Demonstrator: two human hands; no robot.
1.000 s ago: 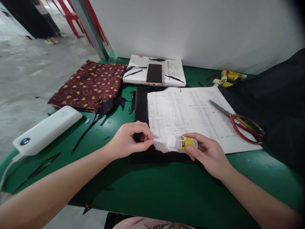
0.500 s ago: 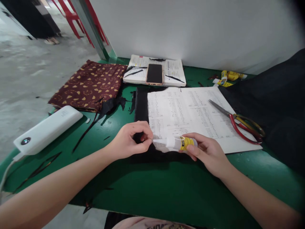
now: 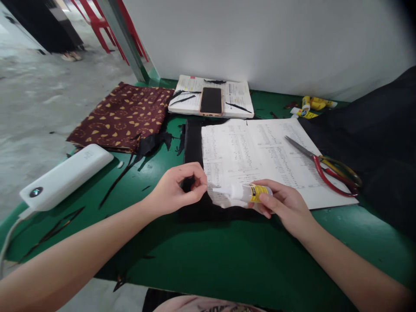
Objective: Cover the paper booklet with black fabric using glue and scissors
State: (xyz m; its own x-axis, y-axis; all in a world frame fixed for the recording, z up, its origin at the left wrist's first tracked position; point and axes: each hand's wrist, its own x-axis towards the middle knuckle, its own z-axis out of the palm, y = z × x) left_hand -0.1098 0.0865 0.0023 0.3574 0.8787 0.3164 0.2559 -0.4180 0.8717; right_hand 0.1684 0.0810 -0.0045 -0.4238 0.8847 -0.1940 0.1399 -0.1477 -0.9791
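My right hand (image 3: 286,206) is wrapped round a small white glue bottle (image 3: 248,192) with a yellow label, held level with its thin nozzle pointing left. Thumb and fingertips of my left hand (image 3: 182,188) are pressed together in a pinch just left of the nozzle, with a small gap between; whatever they hold is too small to make out. Both hands are over the near left part of a printed paper sheet (image 3: 266,151), which lies on a black board (image 3: 194,143). Red-handled scissors (image 3: 320,167) rest on the sheet's right side.
A phone (image 3: 211,101) lies on an open book (image 3: 238,93) at the back. Patterned maroon cloth (image 3: 121,117) and a cabled white device (image 3: 66,175) are at left. Yellow glue tubes (image 3: 305,113) and black fabric (image 3: 373,138) are at right. Black scraps lie on the green table (image 3: 201,255).
My right hand has drawn the glue bottle slightly right, so its nozzle is now apart from my left fingertips. My left hand has barely moved and stays pinched.
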